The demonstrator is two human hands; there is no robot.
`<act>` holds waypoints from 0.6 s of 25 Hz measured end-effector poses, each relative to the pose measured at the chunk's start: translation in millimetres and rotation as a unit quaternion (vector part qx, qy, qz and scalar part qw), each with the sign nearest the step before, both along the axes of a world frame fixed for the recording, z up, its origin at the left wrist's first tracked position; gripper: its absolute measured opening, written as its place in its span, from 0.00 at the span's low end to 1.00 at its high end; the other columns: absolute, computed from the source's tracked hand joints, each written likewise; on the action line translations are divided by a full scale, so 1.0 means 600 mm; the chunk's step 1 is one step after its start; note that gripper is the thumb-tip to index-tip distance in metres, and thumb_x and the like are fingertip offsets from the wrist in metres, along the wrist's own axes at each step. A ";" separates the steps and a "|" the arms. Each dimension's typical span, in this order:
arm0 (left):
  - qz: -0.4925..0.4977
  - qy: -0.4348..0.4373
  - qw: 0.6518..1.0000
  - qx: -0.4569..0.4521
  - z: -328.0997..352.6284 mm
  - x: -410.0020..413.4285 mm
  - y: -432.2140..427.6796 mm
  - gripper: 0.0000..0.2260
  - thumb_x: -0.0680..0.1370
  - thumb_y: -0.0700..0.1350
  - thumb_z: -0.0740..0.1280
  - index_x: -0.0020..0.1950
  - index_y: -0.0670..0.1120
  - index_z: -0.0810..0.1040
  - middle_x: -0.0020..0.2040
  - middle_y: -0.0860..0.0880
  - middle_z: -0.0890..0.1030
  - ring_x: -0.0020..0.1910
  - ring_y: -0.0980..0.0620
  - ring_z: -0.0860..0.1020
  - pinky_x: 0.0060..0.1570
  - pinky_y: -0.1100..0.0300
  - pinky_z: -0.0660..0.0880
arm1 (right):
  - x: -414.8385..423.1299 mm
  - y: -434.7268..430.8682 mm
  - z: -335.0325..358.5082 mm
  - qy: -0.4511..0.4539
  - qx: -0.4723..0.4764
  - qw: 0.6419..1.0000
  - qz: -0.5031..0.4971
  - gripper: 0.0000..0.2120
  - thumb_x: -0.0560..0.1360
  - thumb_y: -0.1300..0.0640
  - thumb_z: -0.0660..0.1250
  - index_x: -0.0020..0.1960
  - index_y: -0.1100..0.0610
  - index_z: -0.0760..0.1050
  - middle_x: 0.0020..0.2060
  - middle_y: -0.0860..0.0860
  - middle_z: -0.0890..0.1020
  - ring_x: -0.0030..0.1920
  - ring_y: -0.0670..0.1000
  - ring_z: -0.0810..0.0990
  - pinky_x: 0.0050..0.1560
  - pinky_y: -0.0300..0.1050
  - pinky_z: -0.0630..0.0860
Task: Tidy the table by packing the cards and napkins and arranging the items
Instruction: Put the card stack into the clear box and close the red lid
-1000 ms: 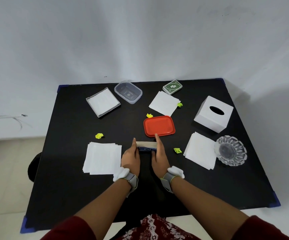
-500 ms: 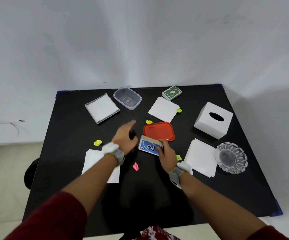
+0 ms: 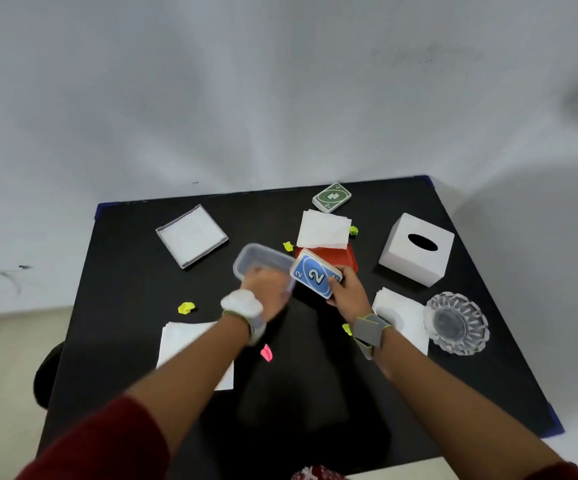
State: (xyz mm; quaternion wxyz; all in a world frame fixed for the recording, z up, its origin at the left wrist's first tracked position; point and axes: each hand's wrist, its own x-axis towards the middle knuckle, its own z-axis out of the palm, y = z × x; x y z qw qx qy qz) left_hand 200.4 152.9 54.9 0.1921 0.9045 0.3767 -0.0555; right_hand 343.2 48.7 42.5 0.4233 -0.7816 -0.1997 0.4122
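My right hand grips a stack of cards with a blue "2" on top, held above the table's middle. My left hand holds a clear plastic container, blurred with motion, just left of the cards. The red lid lies behind the cards, partly hidden. A second deck with a green card on top sits at the far edge. White napkin piles lie at the near left, the far middle and the right.
A square white tray sits at the far left, a white tissue box at the right, a glass ashtray near it. Yellow paper scraps and a pink one are scattered on the black table.
My left hand reached to the far side, took the clear container and brought it to the middle. My right hand lifted the card stack off the table, blue "2" up.
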 end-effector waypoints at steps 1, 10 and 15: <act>0.006 -0.067 0.998 0.000 -0.001 -0.018 -0.041 0.18 0.73 0.52 0.62 0.57 0.46 0.80 0.56 0.47 0.82 0.58 0.44 0.78 0.61 0.53 0.70 | -0.004 -0.006 0.006 0.025 0.012 1.000 -0.009 0.04 0.80 0.59 0.58 0.54 0.52 0.68 0.55 0.54 0.79 0.53 0.55 0.80 0.55 0.56 0.79; 0.295 -0.127 0.935 -0.151 -0.038 -0.116 -0.061 0.13 0.73 0.46 0.68 0.57 0.51 0.80 0.54 0.48 0.82 0.55 0.48 0.80 0.55 0.58 0.75 | -0.057 -0.019 0.030 -0.094 -0.097 0.962 0.237 0.11 0.78 0.58 0.60 0.60 0.56 0.67 0.57 0.60 0.79 0.55 0.62 0.79 0.57 0.57 0.76; 0.332 -0.205 0.894 -0.221 -0.027 -0.108 -0.055 0.07 0.74 0.42 0.68 0.48 0.49 0.84 0.45 0.46 0.85 0.44 0.46 0.83 0.47 0.48 0.81 | -0.107 0.000 0.036 -0.232 -0.178 0.901 0.320 0.15 0.78 0.56 0.61 0.64 0.59 0.68 0.60 0.60 0.76 0.60 0.62 0.76 0.58 0.50 0.72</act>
